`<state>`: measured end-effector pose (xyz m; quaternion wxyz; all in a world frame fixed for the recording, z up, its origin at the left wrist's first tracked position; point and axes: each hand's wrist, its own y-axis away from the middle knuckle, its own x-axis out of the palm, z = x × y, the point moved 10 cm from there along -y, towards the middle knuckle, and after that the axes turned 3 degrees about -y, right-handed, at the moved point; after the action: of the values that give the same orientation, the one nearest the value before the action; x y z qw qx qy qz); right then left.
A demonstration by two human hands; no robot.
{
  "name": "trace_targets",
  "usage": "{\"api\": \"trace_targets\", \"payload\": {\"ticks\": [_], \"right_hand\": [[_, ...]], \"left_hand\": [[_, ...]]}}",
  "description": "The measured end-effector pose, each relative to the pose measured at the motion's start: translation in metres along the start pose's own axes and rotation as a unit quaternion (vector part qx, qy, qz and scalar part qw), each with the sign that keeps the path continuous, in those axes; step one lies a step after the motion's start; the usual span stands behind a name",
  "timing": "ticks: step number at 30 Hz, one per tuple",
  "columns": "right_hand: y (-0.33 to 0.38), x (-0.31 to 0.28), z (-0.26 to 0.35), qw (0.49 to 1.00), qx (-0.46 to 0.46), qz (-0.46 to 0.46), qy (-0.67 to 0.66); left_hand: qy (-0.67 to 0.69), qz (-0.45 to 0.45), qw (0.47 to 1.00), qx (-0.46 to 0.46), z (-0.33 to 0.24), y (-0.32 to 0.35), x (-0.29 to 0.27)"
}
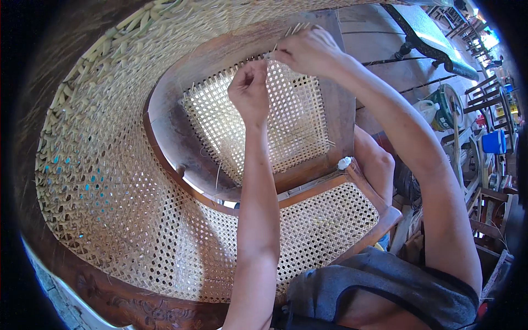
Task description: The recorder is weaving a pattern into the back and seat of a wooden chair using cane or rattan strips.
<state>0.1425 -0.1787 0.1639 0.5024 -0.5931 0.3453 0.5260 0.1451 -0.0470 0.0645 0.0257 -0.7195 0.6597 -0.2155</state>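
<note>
A woven cane panel fills the opening of a brown wooden seat frame, with loose strand ends along its rim. Over the far edge of this panel, my left hand is closed in a pinch; what sits between its fingertips is too small to make out. To its right, my right hand is closed too, its thumb and fingers pinching a thin cane strand close to the left fingertips. Several short cane ends stick up behind the right hand, at the frame's far edge.
The chair's curved cane back wraps round the left and near side, inside a carved dark wooden rim. A cane-filled side section lies near me. Rightward are a dark-framed bench, a blue bucket and stacked wooden chair parts.
</note>
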Motion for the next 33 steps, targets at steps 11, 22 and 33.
{"api": "trace_targets", "payload": {"ticks": [11, 22, 33], "right_hand": [[-0.01, 0.023, 0.05, 0.993, -0.093, 0.029, 0.074], [-0.015, 0.024, 0.026, 0.994, -0.002, 0.101, 0.041], [-0.005, -0.016, -0.029, 0.99, 0.058, 0.039, 0.126]], "left_hand": [[-0.211, -0.084, 0.972, 0.064, 0.008, 0.001, -0.021], [-0.417, -0.058, 0.895, 0.148, -0.028, 0.006, -0.002], [-0.311, -0.021, 0.95, 0.015, -0.007, 0.006, 0.007]]}}
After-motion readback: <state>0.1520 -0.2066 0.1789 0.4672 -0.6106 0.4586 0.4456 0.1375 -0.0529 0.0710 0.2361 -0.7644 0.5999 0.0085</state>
